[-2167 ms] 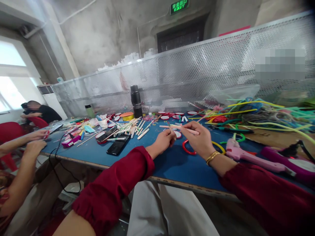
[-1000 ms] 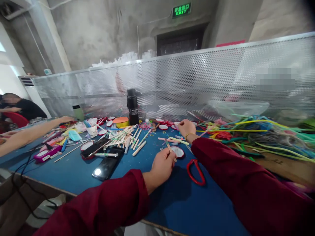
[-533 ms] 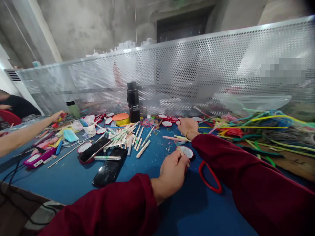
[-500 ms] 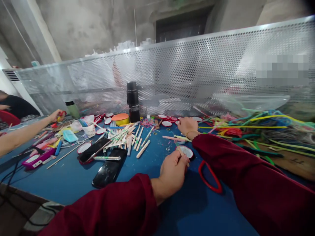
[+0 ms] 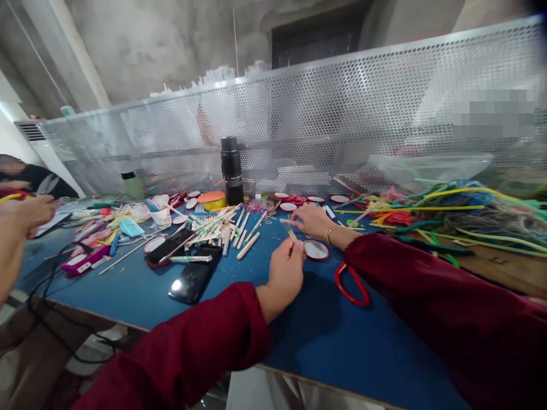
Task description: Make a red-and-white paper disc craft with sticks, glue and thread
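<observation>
My left hand [image 5: 285, 274] is closed, pinching a flat wooden stick [image 5: 292, 233] that points up and away from me. Just beyond it, my right hand [image 5: 311, 221], with a bracelet at the wrist, has its fingertips closed at a thin pink stick [image 5: 285, 221]; the fingers cover part of that stick. A round red-rimmed mirror [image 5: 316, 250] lies on the blue table beside my left hand. Near my right sleeve lies a red loop handle [image 5: 352, 286], its other end hidden.
Pale sticks [image 5: 222, 230] are heaped left of my hands, near two dark phones [image 5: 195, 276] [image 5: 168, 249]. Behind stand a black thermos [image 5: 232, 171] and a perforated metal screen [image 5: 299, 131]. Coloured cords [image 5: 444, 210] pile up at right. A co-worker's hand [image 5: 29, 213] is at far left.
My right hand has moved left to the pink stick. My left hand, still holding the wooden stick, has shifted slightly left and away. The co-worker's hand has drawn back leftward. The view has shifted a little.
</observation>
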### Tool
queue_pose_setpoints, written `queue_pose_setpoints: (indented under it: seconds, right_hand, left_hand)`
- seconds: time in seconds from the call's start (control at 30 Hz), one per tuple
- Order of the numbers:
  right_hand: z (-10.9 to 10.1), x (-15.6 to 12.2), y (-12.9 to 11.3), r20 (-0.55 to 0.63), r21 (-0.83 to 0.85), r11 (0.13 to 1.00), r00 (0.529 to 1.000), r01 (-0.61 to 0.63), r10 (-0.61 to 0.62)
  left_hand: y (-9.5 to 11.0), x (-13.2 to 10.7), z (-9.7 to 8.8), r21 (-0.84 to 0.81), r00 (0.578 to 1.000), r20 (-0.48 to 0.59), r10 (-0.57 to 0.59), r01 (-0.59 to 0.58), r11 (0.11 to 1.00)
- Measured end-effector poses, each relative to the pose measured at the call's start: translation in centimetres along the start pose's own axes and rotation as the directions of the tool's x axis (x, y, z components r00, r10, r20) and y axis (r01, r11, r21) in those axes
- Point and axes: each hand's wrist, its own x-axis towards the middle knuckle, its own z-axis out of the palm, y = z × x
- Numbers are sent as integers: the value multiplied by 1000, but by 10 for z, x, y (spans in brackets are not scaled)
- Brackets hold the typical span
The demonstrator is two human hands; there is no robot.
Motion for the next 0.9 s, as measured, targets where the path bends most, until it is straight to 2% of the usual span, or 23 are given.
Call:
queue_pose_setpoints:
  seconds: [0.07, 0.1, 0.17, 0.2, 0.23, 0.3, 0.43, 0.53, 0.63, 0.67, 0.8, 0.9]
  right_hand:
    - [-15, -6, -3, -53, 182, 983, 998, -18, 28]
    - [-23, -13, -5, -75, 299, 954, 997, -8, 32]
    - [-37, -33, -13, -110, 503, 864, 994, 34, 25]
    - [-42, -46, -19, -109, 570, 820, 994, 47, 18]
    - [-45, -60, -25, -110, 620, 783, 994, 51, 22]
    - [-47, -88, -40, -114, 676, 736, 992, 33, 61]
    - [-41, -128, -65, -87, 772, 635, 992, 9, 93]
    - [-43, -142, -71, -64, 833, 553, 987, -28, 146]
    - [-50, -151, -72, -19, 896, 443, 991, -41, 130]
    - [-52, -153, -73, -48, 897, 441, 992, -10, 120]
    - [-53, -157, -82, -275, 732, 662, 958, 157, 77]
    - [-55, -161, -89, -361, 641, 743, 930, 194, 68]
  left_hand:
    - [8, 9, -14, 108, 984, -122, 132, -119, 987]
    - [13, 14, -23, 186, 959, -179, 218, -184, 965]
    - [24, 24, -39, 326, 869, -302, 393, -293, 899]
    - [30, 27, -45, 367, 837, -326, 439, -316, 875]
    - [34, 28, -48, 380, 827, -326, 458, -329, 865]
    - [39, 25, -48, 365, 854, -271, 445, -337, 868]
    - [38, 11, -27, 422, 903, -140, 405, -316, 850]
    - [30, 10, -15, 423, 925, -162, 344, -250, 871]
    - [20, 17, -13, 285, 953, -190, 237, -177, 942]
    - [17, 20, -13, 239, 959, -187, 213, -166, 957]
    - [8, 23, -7, 86, 979, -129, 158, -148, 985]
    - [6, 24, -2, -33, 990, -93, 110, -113, 993]
